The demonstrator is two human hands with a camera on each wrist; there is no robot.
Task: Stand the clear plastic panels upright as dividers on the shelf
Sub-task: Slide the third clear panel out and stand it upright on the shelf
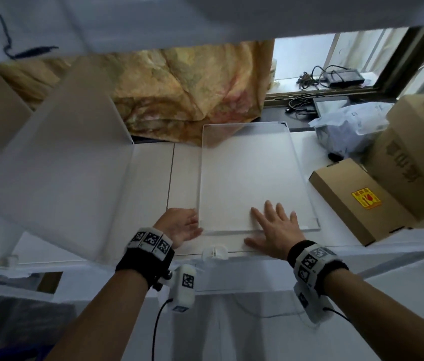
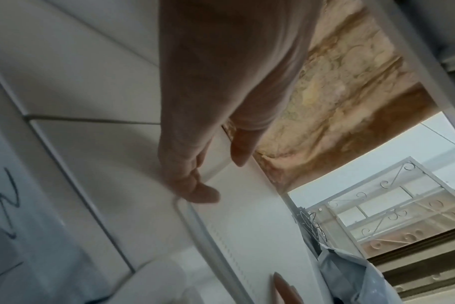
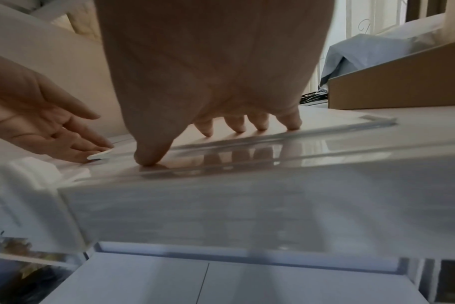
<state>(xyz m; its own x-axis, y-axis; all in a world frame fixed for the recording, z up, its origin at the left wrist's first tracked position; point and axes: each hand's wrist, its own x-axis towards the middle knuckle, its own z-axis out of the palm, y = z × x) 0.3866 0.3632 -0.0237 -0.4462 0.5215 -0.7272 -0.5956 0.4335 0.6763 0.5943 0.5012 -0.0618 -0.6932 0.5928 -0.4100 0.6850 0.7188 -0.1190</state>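
A clear plastic panel (image 1: 250, 165) lies flat on the white shelf (image 1: 153, 178), right of centre. My right hand (image 1: 276, 227) presses flat on its near end with the fingers spread; in the right wrist view the fingertips (image 3: 260, 125) and thumb rest on the panel (image 3: 286, 142). My left hand (image 1: 182, 226) lies beside the panel's near left corner, and its straight fingers (image 2: 195, 185) touch the panel's edge (image 2: 208, 236). A frosted panel (image 1: 57, 165) stands upright at the left.
A small white clip (image 1: 214, 252) sits on the shelf's front edge between my wrists. Cardboard boxes (image 1: 356, 199) and a plastic bag (image 1: 349, 126) crowd the right side. A patterned yellow cloth (image 1: 187, 92) hangs behind. An upper shelf (image 1: 205, 16) runs overhead.
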